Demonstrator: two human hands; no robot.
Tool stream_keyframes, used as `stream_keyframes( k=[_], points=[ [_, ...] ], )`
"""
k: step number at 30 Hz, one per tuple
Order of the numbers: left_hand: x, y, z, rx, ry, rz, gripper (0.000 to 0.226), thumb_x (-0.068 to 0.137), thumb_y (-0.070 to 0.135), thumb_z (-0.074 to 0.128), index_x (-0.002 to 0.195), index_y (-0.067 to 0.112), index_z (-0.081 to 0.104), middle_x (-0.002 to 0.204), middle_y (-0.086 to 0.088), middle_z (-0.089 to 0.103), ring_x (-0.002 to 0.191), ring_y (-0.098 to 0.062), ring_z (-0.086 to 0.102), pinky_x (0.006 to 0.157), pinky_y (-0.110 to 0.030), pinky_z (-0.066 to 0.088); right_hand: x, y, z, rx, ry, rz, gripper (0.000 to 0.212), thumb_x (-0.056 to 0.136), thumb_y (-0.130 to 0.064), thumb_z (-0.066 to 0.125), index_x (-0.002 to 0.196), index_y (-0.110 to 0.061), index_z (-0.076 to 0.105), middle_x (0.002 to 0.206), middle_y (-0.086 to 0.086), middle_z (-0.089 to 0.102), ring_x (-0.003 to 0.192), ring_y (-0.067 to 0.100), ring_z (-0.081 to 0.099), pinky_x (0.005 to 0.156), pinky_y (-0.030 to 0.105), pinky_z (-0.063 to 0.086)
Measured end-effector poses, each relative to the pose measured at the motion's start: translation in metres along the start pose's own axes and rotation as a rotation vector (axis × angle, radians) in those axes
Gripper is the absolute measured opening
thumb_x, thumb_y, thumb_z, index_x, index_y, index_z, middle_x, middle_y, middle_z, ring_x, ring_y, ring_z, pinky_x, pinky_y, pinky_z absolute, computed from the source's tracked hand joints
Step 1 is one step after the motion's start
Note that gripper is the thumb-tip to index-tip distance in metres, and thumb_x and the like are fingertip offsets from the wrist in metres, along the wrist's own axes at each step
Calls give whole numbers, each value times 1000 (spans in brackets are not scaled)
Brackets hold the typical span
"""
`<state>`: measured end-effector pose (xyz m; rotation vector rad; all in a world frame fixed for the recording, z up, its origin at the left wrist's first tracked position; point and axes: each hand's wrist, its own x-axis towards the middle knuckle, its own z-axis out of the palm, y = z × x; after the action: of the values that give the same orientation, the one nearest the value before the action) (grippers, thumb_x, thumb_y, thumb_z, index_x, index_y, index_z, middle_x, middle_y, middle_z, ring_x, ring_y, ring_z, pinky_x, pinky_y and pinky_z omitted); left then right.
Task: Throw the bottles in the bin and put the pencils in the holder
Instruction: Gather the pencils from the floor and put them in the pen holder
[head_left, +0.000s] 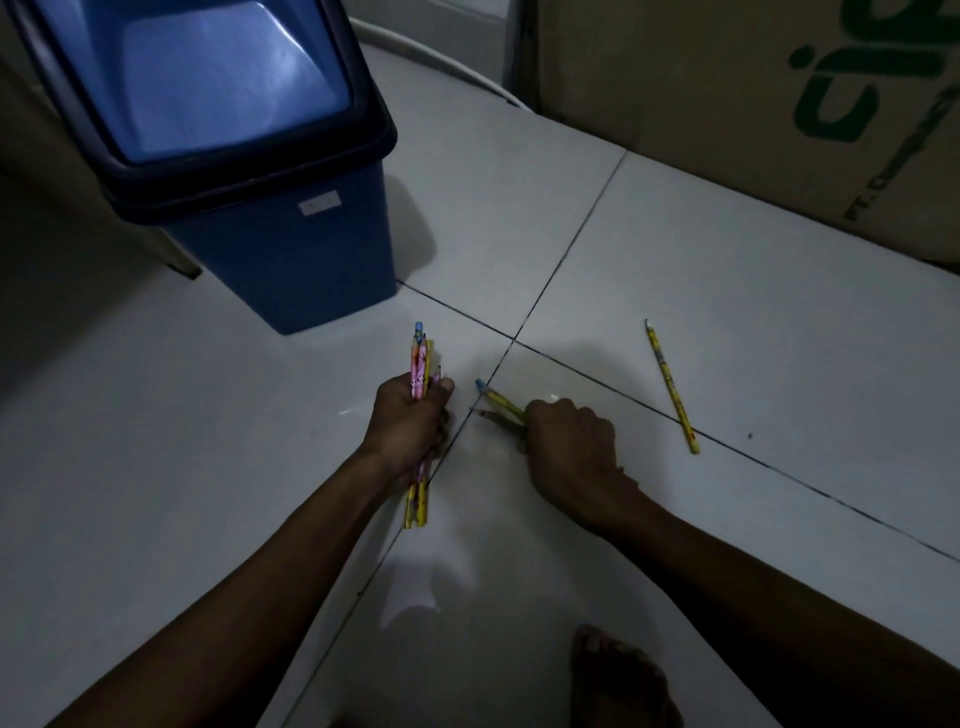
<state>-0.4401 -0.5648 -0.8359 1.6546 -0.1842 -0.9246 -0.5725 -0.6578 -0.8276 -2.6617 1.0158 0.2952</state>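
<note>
My left hand (413, 415) is closed around a bundle of several pencils (422, 358), yellow and pink, held upright just above the white tiled floor. My right hand (569, 441) rests low on the floor, gripping two pencils (501, 405) whose tips point left toward the left hand. One yellow pencil (671, 387) lies loose on the tiles to the right of my right hand. A blue bin (249, 156) with a swing lid stands behind my left hand. No bottles and no holder are in view.
A large cardboard box (753, 104) with green print stands at the back right. A bare foot (621, 675) is at the bottom edge. A dark wall or furniture fills the left side.
</note>
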Motion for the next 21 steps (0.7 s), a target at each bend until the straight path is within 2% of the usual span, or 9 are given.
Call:
stream_keyframes(
  k=[2, 5, 8, 10, 11, 13, 15, 18, 21],
  points=[
    [0, 0, -1, 3, 1, 2, 11, 97, 14, 51, 89, 8, 48, 60, -11, 39, 44, -17, 36, 37, -20, 31, 1, -1, -1, -21, -13, -24, 18, 95, -15, 46, 111, -10, 53, 115, 12, 56, 102, 32, 54, 72, 32, 27],
    [-1, 1, -3, 13, 3, 9, 15, 97, 15, 51, 84, 8, 47, 59, -10, 40, 42, -16, 36, 35, -20, 32, 18, 10, -7, 111, -41, 159, 20, 91, -25, 54, 105, -10, 56, 107, 13, 60, 98, 34, 59, 72, 34, 40],
    [-2, 1, -2, 13, 4, 14, 16, 97, 16, 50, 84, 8, 46, 58, -9, 39, 42, -17, 36, 35, -20, 32, 29, 29, -17, 608, -62, 354, 20, 88, -27, 60, 79, -10, 59, 73, 7, 63, 71, 25, 63, 57, 27, 45],
    [-2, 2, -1, 11, -8, 16, 14, 98, 16, 50, 87, 8, 46, 58, -9, 38, 43, -16, 35, 35, -20, 31, 31, 43, -25, 966, -78, 455, 26, 92, -18, 59, 67, -10, 58, 45, -4, 60, 43, 12, 56, 40, 19, 36],
    [-2, 2, -1, 11, -14, 16, 13, 98, 16, 49, 87, 9, 46, 58, -9, 38, 43, -16, 35, 36, -20, 30, 30, 48, -29, 1094, -91, 496, 27, 93, -17, 59, 67, -10, 60, 41, -5, 61, 37, 11, 49, 37, 18, 31],
    [-2, 2, 2, 19, -28, 11, 15, 98, 16, 50, 85, 9, 45, 58, -9, 37, 44, -17, 34, 37, -20, 30, 30, 59, -32, 1265, -127, 540, 24, 94, -20, 57, 74, -11, 66, 59, 0, 71, 42, 12, 42, 40, 18, 26],
    [-2, 2, 7, 46, -57, 3, 21, 97, 18, 51, 78, 11, 45, 56, -7, 38, 44, -17, 34, 40, -22, 30, 31, 68, -27, 1402, -153, 554, 23, 96, -22, 54, 81, -12, 68, 71, 3, 74, 48, 12, 47, 37, 18, 29],
    [-6, 3, 18, 91, -135, -3, 19, 97, 21, 52, 81, 12, 47, 55, -4, 41, 40, -12, 37, 40, -22, 30, 31, 71, -22, 1741, -140, 578, 23, 99, -18, 48, 87, -7, 65, 59, -1, 70, 50, 10, 64, 40, 20, 48],
    [-8, 4, 28, 94, -178, -13, 17, 97, 21, 52, 83, 12, 45, 56, -3, 39, 39, -12, 35, 41, -22, 27, 28, 73, -21, 1963, -171, 597, 28, 102, -18, 41, 88, -7, 62, 54, 0, 67, 49, 13, 66, 50, 26, 59]
  ],
)
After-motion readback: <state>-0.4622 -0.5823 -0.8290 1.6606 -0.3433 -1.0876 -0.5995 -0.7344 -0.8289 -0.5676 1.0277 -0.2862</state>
